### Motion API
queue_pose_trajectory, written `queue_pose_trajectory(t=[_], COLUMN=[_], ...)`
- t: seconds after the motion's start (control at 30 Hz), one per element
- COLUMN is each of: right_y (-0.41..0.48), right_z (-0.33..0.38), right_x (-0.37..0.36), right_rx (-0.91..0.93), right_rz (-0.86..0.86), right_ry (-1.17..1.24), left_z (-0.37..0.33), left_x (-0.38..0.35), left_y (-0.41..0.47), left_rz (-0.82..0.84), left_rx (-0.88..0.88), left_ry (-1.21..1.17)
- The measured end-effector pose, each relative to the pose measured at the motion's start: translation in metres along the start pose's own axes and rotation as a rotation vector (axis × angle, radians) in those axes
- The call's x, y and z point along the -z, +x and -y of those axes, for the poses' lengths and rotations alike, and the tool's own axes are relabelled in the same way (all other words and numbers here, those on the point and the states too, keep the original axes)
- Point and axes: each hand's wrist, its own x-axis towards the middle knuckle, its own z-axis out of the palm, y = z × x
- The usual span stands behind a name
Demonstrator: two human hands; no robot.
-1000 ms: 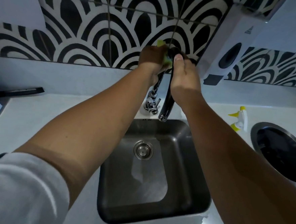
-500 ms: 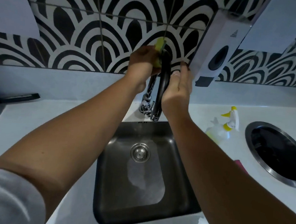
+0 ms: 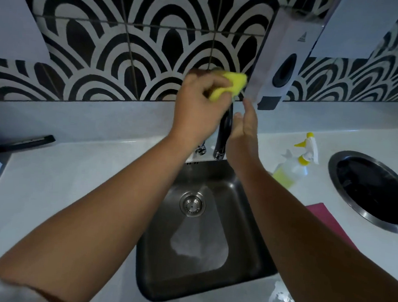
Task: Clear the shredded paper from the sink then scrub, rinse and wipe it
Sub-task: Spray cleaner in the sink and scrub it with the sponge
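My left hand (image 3: 200,103) grips a yellow sponge (image 3: 231,83) and holds it over the top of the dark tap (image 3: 224,133). My right hand (image 3: 244,128) is just right of the tap's spout, fingers straight and raised, holding nothing. The steel sink (image 3: 253,237) lies below both forearms. Its round drain (image 3: 192,204) shows at the back left, and a pale wet patch covers the middle of the basin floor. No shredded paper is visible in the basin.
A spray bottle (image 3: 295,167) with a yellow nozzle lies on the white counter (image 3: 61,188) right of the sink, beside a dark red cloth (image 3: 327,221). A round steel-rimmed bin hole (image 3: 376,191) is at far right. A white soap dispenser (image 3: 283,69) hangs on the tiled wall.
My right hand has let go of the tap and opened beside it. My left hand has brought the sponge over the top of the tap toward the right.
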Motion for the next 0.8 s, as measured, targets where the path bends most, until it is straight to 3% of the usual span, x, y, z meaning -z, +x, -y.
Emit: queue_pose_trajectory(t=[0.13,0.27,0.4,0.53,0.67,0.73,0.8], right_y=[-0.002,-0.014,-0.019,-0.031,-0.038,-0.036,-0.024], right_z=[-0.007,-0.013,-0.032,-0.046,-0.068,-0.075,-0.075], right_x=[0.002,0.004,0.023,0.046,0.058,0.065,0.071], right_rx=[-0.001,-0.025,-0.238,-0.496,-0.625,-0.662,-0.669], right_rz=[0.09,0.182,0.312,0.49,0.669,0.659,0.54], right_ry=[0.033,-0.083,0.282,0.498,0.346,0.276,0.255], left_z=[0.022,0.01,0.018,0.053,0.06,0.061,0.053], left_x=[0.013,0.006,0.006,0.009,-0.002,-0.002,0.003], left_y=[-0.064,-0.042,-0.088,-0.131,-0.135,-0.13,-0.117], left_rz=[0.068,-0.073,0.049,0.091,0.158,0.243,0.142], left_rx=[-0.084,0.008,-0.029,0.304,0.693,0.761,0.734], left_ry=[0.052,-0.032,0.077,-0.051,-0.253,-0.149,-0.094])
